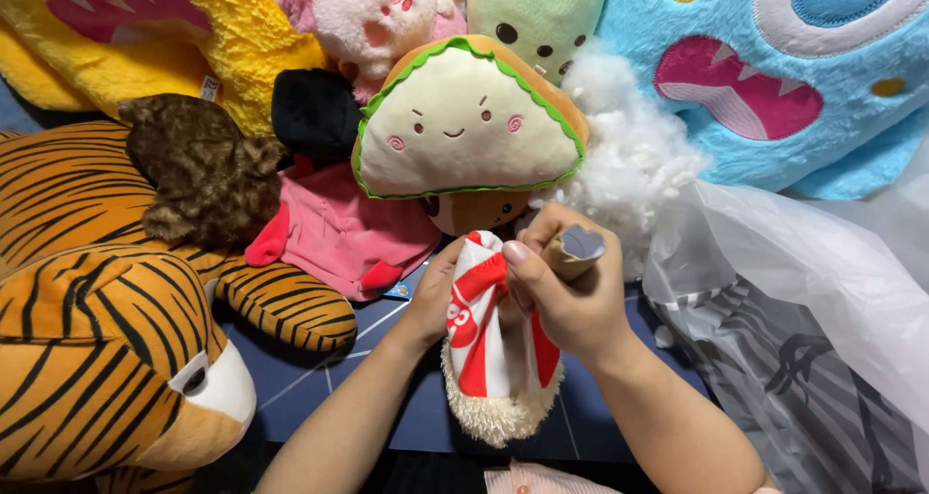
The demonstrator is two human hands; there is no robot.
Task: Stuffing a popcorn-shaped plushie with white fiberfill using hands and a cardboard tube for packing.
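Both hands meet over the dark blue counter (310,383), near its front edge. The left hand (431,300) grasps a red-and-white fabric toy skin (494,339) from behind, its fingers wrapped around the upper part; a fuzzy cream trim hangs at the skin's lower end. The right hand (571,305) is clenched around a wooden stick (573,250) with a grey tip, pressed at the skin's open top. Loose white stuffing (634,155) lies just beyond the hands, spilling from a clear plastic bag (803,262) at the right. A sandwich-shaped plush (464,121) sits behind, and a tiger plush (106,310) fills the left side.
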